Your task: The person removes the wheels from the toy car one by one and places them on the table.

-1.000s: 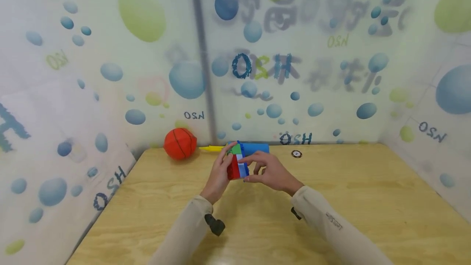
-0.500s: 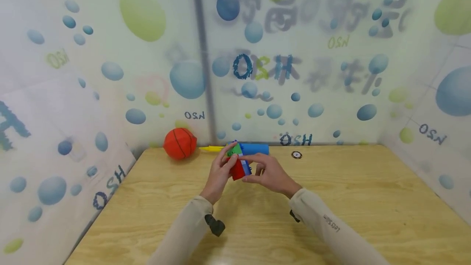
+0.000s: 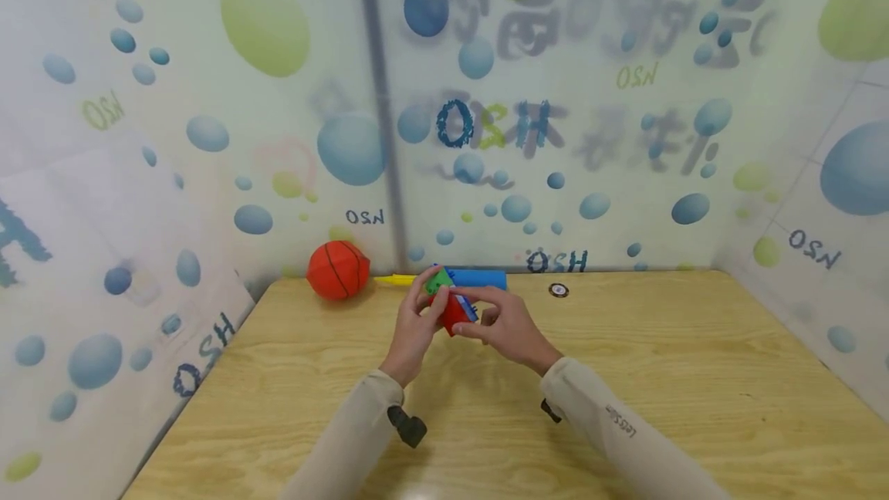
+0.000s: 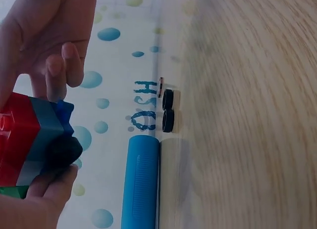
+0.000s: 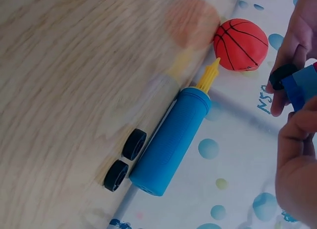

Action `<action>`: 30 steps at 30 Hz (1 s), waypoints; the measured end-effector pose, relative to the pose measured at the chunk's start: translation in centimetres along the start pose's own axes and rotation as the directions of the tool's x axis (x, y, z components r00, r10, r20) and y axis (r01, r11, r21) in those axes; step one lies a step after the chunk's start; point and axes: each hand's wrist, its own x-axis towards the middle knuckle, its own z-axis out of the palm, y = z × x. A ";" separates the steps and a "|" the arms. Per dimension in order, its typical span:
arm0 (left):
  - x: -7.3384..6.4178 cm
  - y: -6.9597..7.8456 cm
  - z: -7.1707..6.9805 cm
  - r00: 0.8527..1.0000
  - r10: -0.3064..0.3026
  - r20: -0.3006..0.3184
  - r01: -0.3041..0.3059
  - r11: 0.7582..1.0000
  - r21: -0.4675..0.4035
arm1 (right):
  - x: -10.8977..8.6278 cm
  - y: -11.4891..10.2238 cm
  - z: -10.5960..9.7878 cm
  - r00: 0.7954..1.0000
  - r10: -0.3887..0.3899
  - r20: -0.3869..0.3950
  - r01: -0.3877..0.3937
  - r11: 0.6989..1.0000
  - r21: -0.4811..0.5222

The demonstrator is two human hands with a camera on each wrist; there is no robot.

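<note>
Head: block toy, tilted further than a second ago, pinched by fingers of left hand and right hand; probably mid-turn. Left wrist: black wheel, beside left fingertips. Right wrist: blue pump, well apart from fingers.

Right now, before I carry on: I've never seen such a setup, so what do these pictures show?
There's no machine, just a person working bare-handed. The wide picture looks forward and down from the head; the others come from the left and right wrists. The left hand holds a red, blue and green block toy, and the right hand pinches it. Along the back of the wooden table lie a red ball, a blue pump with a yellow tip, two black wheels and a small round disc.
</note>
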 end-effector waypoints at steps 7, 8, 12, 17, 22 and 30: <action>-0.1 -0.2 -0.4 0.995 -0.026 0.092 0.021 0.999 0.048 | -0.1 0.2 -1.0 0.988 0.130 0.077 -0.143 0.972 0.186; -0.1 -0.2 -0.5 0.995 -0.017 0.095 0.010 0.997 0.070 | -0.1 0.3 -1.1 0.987 0.135 0.087 -0.150 0.967 0.206; 0.0 -0.3 -0.8 0.996 0.071 0.062 -0.083 0.973 0.216 | 0.0 0.5 -1.8 0.979 0.157 0.134 -0.190 0.937 0.292; -0.3 0.0 -1.2 0.960 0.261 0.098 -0.278 0.870 0.407 | -0.1 0.9 -2.7 0.955 0.175 0.241 -0.267 0.859 0.437; -0.5 0.8 -1.6 0.899 0.366 0.241 -0.438 0.762 0.478 | -0.3 1.1 -3.0 0.929 0.128 0.348 -0.314 0.770 0.555; -0.6 1.9 -1.5 0.844 0.355 0.401 -0.530 0.662 0.530 | -0.6 1.0 -3.2 0.906 0.112 0.409 -0.360 0.713 0.602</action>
